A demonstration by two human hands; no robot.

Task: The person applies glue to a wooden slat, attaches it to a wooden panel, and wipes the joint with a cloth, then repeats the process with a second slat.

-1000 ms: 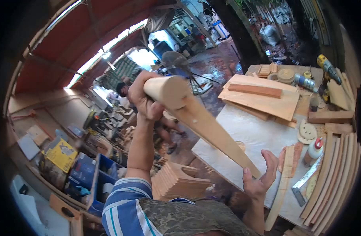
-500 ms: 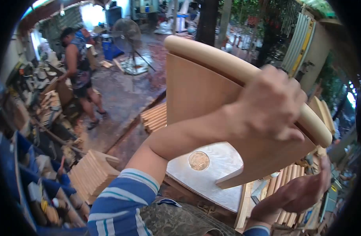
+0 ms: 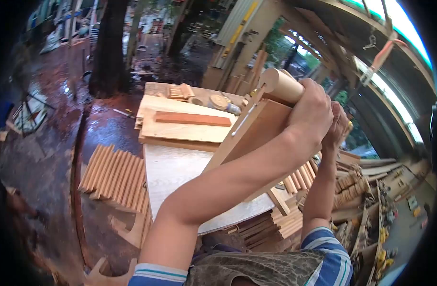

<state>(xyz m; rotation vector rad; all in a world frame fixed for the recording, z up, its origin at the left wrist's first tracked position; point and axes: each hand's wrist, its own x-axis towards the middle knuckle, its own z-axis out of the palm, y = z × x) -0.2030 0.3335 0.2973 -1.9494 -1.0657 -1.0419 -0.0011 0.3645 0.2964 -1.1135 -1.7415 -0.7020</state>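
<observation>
Gripping the board [image 3: 256,128] by its rounded top, my left hand [image 3: 314,112] holds it tilted above the table [image 3: 175,176] (planks [image 3: 180,126] stacked at the far end); my right hand [image 3: 340,126], just behind, seems clamped on.

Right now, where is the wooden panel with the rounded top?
The wooden panel is held up right of centre in the head view, above the white table, its rounded top gripped by the left hand, the right hand just behind.
</observation>
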